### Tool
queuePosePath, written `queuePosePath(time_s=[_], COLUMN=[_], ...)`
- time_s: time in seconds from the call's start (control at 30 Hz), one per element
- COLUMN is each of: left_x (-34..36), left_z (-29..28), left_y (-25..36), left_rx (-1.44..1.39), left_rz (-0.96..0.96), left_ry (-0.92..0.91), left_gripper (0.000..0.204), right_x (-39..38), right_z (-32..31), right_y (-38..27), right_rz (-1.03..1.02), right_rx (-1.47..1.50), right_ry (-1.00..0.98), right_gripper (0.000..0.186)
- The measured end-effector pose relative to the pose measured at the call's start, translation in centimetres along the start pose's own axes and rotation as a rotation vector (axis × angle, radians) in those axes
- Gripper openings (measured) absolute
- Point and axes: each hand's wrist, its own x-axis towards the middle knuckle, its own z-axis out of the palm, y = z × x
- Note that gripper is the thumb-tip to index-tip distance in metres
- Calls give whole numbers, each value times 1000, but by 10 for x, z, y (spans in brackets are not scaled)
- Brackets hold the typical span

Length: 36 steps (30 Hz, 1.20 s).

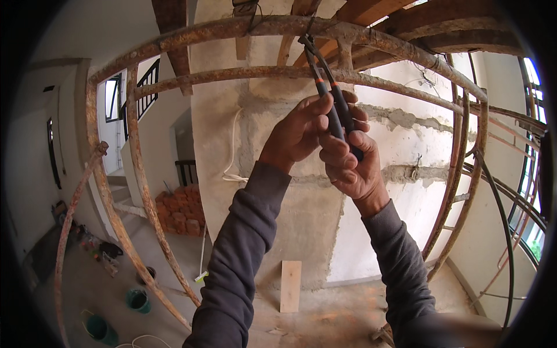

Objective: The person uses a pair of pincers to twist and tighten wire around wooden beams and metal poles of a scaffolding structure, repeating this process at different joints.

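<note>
A pair of pincers (335, 123) with dark handles and orange bands is raised in front of me, jaws upward. Their jaws meet a dark tie wire (311, 25) at the rusty top tube (203, 32) of a scaffold frame; whether they are closed on the wire is too small to tell. My left hand (297, 132) is closed, its thumb and fingers against the left handle. Lower down, my right hand (355, 168) wraps round the handle ends, with its fingers across both.
Wooden planks (458, 23) and beams lie overhead on the scaffold. A patched wall (290, 232) stands behind, with a board (290, 286) leaning at its foot. Red bricks (181, 212) are stacked at left, near green buckets (138, 300). A dark hose (502, 226) hangs at right.
</note>
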Motion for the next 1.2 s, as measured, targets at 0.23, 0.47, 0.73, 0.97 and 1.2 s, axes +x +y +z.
queuePosePath(time_s=[0.23,0.47,0.73,0.97,1.2], left_x=[5,13,11,-2,-11], left_z=[1,35,47,46,9], left_y=[1,-1,-3,4,13], left_rx=[133,198,450,389,113], left_rz=[41,44,89,35,2], left_ry=[70,339,560,324,155], left_gripper=[45,32,38,43,49], right_x=[-19,-13,2,-10,7], right_z=[53,92,86,40,8], right_y=[-5,-1,-3,-22,14], right_rz=[-113,-270,-107,6,-22], right_rx=[-939,-1909,-1553,-322,-2], right_ry=[592,778,800,237,10], right_gripper=[48,53,29,39,41])
